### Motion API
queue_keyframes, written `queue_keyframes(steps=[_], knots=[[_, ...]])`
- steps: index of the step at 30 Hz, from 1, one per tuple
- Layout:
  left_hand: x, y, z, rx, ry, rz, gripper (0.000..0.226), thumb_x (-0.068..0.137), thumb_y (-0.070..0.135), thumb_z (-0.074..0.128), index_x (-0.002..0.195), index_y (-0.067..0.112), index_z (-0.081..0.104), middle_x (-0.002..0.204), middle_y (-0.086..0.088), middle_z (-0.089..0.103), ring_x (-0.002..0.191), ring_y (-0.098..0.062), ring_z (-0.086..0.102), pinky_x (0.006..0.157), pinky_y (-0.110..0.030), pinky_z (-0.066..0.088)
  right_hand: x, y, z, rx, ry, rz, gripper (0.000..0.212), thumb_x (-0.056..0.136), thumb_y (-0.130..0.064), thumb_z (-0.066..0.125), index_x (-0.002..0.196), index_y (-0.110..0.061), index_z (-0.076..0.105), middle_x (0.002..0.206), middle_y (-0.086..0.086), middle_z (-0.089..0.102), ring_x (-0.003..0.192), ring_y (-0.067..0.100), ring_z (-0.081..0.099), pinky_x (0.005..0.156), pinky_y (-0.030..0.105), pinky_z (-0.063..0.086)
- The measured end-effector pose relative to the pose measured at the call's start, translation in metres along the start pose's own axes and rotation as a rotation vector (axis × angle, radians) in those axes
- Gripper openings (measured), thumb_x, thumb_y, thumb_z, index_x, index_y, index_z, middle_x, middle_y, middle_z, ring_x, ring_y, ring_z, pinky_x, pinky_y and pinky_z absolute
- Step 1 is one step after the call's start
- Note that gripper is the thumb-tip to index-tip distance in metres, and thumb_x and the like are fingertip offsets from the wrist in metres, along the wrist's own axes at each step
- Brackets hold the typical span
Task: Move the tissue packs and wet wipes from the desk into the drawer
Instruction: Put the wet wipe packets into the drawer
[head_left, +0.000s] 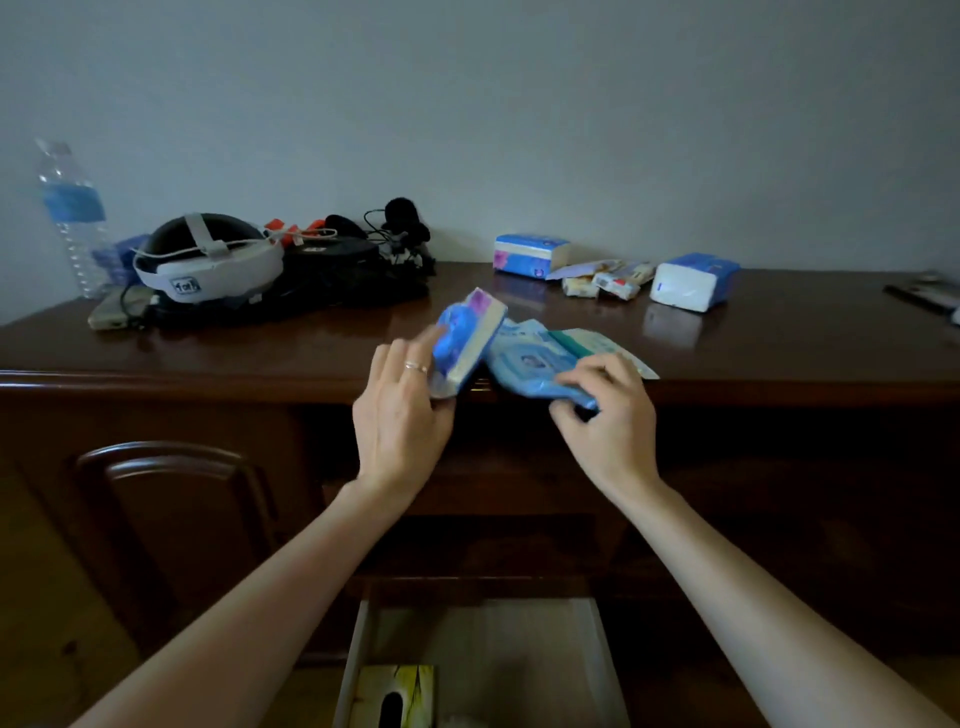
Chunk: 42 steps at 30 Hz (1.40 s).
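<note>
- Head view, hands: left hand (402, 410) grips a blue tissue pack (467, 343) tilted on edge at the front lip of the bench (260, 353), fingers (415, 364) wrapped round its lower end; right hand (605, 410) pinches the near corner of a flat blue wet wipes pouch (535, 364), fingers curled on it, the pouch hanging partly over the bench edge and touching the tissue pack.
- Head view, remaining stock on the bench: a second tissue pack (530, 254) by the wall; a white-and-blue tissue pack (693, 283) to its right; between them a cluster of small packets (605, 280), contents too small to tell.
- Head view, destination: drawer (483, 654) pulled open directly below the hands; a yellow-green box (397, 693) sits in its near left corner, the right part looks free.
- Head view, other items: headset (208, 265), tangle of black cables (363, 270), water bottle (70, 213) — all at the left, well apart from the work.
- Handling note (judgement): both items are soft and held by one end only — bring each straight down over the drawer's free right part, lower before letting go, and lay the pouch flat so later packs stack on it; keep clear of the box.
</note>
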<state>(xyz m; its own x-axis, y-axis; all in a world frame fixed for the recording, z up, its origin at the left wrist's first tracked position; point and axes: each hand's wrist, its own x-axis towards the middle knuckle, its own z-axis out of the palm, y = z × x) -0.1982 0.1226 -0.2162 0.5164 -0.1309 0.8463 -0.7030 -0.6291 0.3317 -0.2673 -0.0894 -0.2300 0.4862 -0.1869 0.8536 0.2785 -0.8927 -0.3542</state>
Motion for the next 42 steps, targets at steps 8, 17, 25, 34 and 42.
queue_keyframes(steps=[8,17,25,34,42], knots=[[-0.022,-0.011,-0.004,0.099,-0.036,-0.025,0.047,0.07,0.005,0.078,0.115,0.015,0.07,0.098,0.002,0.056,0.095,-0.019,0.051,0.045,-0.031,0.045,0.025,0.02,-0.003,-0.254,-0.49,0.152,0.056,0.097,-0.011,0.062,0.148,-0.033,0.051,0.148,-0.002,0.057,0.139,0.025,0.048,0.118,0.056,0.029],[-0.031,-0.01,-0.006,0.051,0.115,-0.056,0.043,0.071,0.009,0.075,0.114,0.008,0.067,0.094,-0.004,0.057,0.089,-0.023,0.053,0.05,-0.033,0.045,0.026,0.0,-0.006,0.038,0.058,0.133,0.038,0.099,-0.012,0.057,0.136,-0.021,0.065,0.122,-0.003,0.071,0.106,0.022,0.071,0.092,0.037,0.058],[-0.187,-0.022,-0.016,-0.064,-0.14,-0.087,0.039,0.075,0.025,0.072,0.112,0.018,0.063,0.129,0.001,0.055,0.092,-0.014,0.062,0.055,-0.025,0.048,-0.15,0.017,-0.019,0.268,-0.098,-0.008,0.04,0.087,-0.003,0.076,0.122,-0.011,0.06,0.129,0.004,0.059,0.122,0.023,0.061,0.098,0.033,0.051],[-0.293,-0.044,0.02,0.097,-0.79,-0.414,0.035,0.098,0.018,0.055,0.13,0.013,0.067,0.145,0.002,0.052,0.129,-0.018,0.05,0.096,-0.034,0.047,-0.275,0.083,0.014,-0.24,-0.658,0.599,0.02,0.102,-0.03,0.055,0.116,-0.015,0.055,0.089,0.003,0.072,0.079,0.021,0.072,0.063,0.038,0.058],[-0.306,-0.057,0.035,0.11,-0.75,-0.577,0.039,0.095,0.008,0.054,0.133,0.013,0.064,0.13,-0.003,0.063,0.117,-0.023,0.057,0.083,-0.038,0.053,-0.34,0.123,0.05,-0.445,-1.029,0.332,0.034,0.095,-0.014,0.064,0.128,-0.018,0.056,0.135,0.007,0.06,0.124,0.024,0.06,0.093,0.036,0.054]])
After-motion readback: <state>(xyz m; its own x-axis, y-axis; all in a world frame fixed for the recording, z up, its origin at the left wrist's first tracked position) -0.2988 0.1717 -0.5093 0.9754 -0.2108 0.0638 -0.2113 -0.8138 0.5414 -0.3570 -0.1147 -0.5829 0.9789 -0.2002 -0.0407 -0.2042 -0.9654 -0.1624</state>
